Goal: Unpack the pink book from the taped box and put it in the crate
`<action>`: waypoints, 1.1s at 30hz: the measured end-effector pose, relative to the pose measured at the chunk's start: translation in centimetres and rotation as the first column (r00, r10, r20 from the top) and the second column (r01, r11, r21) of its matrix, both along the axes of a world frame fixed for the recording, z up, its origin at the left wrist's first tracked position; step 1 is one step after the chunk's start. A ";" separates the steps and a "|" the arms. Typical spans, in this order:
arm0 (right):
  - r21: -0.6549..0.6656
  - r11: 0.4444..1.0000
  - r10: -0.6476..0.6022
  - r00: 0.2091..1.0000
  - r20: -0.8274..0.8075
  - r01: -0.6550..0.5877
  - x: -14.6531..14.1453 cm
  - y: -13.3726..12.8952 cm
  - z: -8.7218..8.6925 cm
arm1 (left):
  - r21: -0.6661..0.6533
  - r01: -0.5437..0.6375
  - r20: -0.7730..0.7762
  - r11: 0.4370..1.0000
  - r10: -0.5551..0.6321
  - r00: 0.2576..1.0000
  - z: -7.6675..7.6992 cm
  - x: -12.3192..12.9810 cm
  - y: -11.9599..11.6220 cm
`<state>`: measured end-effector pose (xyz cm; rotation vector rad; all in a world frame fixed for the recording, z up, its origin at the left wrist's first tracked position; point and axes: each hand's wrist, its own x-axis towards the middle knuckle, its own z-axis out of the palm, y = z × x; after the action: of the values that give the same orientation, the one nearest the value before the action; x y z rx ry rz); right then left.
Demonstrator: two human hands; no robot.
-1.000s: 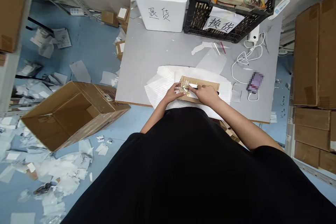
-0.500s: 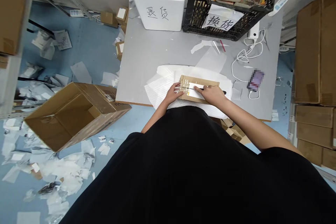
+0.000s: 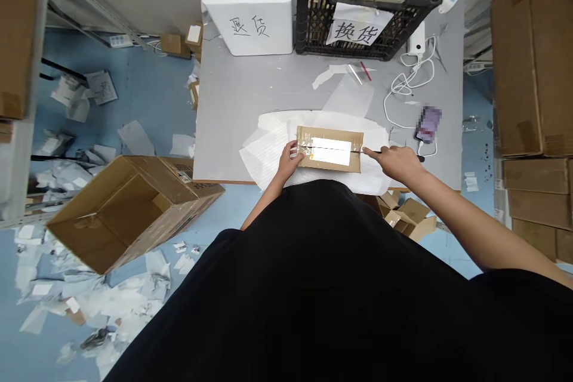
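Note:
A flat brown cardboard box (image 3: 331, 164) with a white label (image 3: 331, 151) and clear tape lies in front of me. A thin dark slit runs lengthwise across the label. My left hand (image 3: 289, 160) grips the box's left end, thumb on top and fingers at the far corner. Just past the right end is my right hand (image 3: 396, 161), closed around a slim black-handled knife (image 3: 421, 159), forefinger stretched along it. The knife's tip is at the box's right edge; most of the handle is hidden in the fist. White foam sheeting (image 3: 273, 122) lies under the box.
A white foam bin (image 3: 259, 36) and a black crate (image 3: 308, 30) of books stand at the table's back. A phone (image 3: 428, 124) with a white cable (image 3: 398, 86) lies right. A large open carton (image 3: 120, 209) stands left on the littered floor.
My right hand has drawn the knife rightward along the box, from over the label to past the right end. A longer slit shows. My left hand still holds the left end.

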<state>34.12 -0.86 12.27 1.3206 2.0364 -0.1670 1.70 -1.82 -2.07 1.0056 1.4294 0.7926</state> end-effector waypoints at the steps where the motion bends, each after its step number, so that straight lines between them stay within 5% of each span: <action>1: -0.001 1.000 -0.008 1.000 -0.003 0.008 0.3 -0.2 0.0 | -0.002 -0.003 -0.001 1.000 0.003 1.000 0.1 0.0 0.0; 21: 0.017 0.995 -0.094 0.986 -0.136 0.097 3.4 -1.5 -2.0 | 0.001 0.010 -0.065 1.000 -0.010 0.998 0.0 -0.1 -0.1; 26: -0.025 0.970 -0.238 0.937 -0.255 0.240 5.1 -2.4 -2.8 | 0.002 0.032 -0.118 0.999 -0.032 0.993 -0.2 -0.4 -0.3; 29: -0.132 0.878 -0.466 0.762 -0.449 0.459 6.2 -3.6 -4.2 | 0.036 0.022 -0.200 0.999 -0.014 0.980 0.7 -0.5 -0.3; 33: -0.495 0.631 -0.745 0.286 -0.603 0.597 5.7 -5.0 -6.4 | 0.263 0.154 -0.443 0.952 -0.022 0.896 3.3 0.5 0.2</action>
<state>39.85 -5.83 5.85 2.1870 1.7827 -1.5511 2.18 -1.62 1.24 1.5429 1.6581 0.7529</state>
